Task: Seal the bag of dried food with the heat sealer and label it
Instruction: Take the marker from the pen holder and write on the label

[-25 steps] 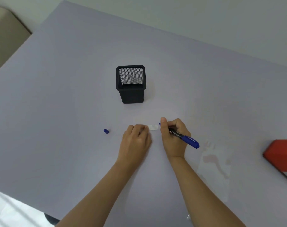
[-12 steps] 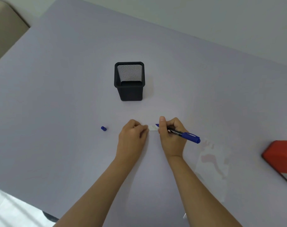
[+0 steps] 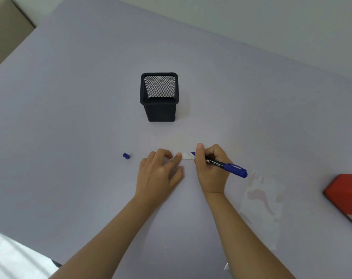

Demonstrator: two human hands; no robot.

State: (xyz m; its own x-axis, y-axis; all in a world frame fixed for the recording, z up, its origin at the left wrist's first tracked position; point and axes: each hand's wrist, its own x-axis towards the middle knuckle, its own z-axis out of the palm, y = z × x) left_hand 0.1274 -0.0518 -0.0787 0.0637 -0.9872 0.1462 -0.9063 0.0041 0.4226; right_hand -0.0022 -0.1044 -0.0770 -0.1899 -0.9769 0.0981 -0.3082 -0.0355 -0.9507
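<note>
1. Our right hand [image 3: 211,168] is closed tight around the blue marker pen [image 3: 225,165]. The thumb and fingers pinch it close to the tip, so we can make small, neat marks.
2. The pen tip rests on the right end of the small white paper label [image 3: 187,156]. The label lies flat on the pale purple table [image 3: 70,117], between our two hands.
3. Our left hand [image 3: 161,174] holds nothing. One fingertip presses down on the left end of the label, and the other fingers are loosely bent. We think this keeps the light paper from sliding while we write.
4. The little blue pen cap [image 3: 126,156] lies on the table to the left of our left hand. It is out of the way but easy to grab.
5. The black mesh pen cup [image 3: 159,97] stands upright farther back, well apart from our hands.
6. The clear plastic bag [image 3: 261,208] lies flat to the right of our right arm, and neither hand touches it. Reddish bits show through it. We cannot tell if its top is sealed.
7. The red heat sealer [image 3: 346,196] sits past the bag at the right edge, only partly in view.
8. We judge that we are writing the label, and that it has yet to go on the bag.
</note>
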